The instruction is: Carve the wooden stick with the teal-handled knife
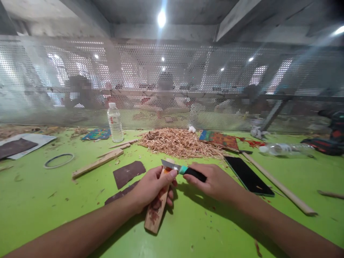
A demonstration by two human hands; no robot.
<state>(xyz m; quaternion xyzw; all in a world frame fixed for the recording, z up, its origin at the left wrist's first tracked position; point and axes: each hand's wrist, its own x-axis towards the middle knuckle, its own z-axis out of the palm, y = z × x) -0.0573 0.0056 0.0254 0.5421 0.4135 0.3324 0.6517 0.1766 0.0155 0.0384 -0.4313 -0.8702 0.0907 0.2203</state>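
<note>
At the green table, I am sitting before a broad heap of wood shavings, a sign that much carving is done, though the wooden block is looking only partly shaped. My left hand is gripping that block, tilted on the table, thumb pressing by the blade. My right hand is closing around the knife, its edge resting on the block's top end. 2 plastic bottles are showing: 1 standing bottle, seemingly nearly empty, and 1 lying bottle, contents unclear.
</note>
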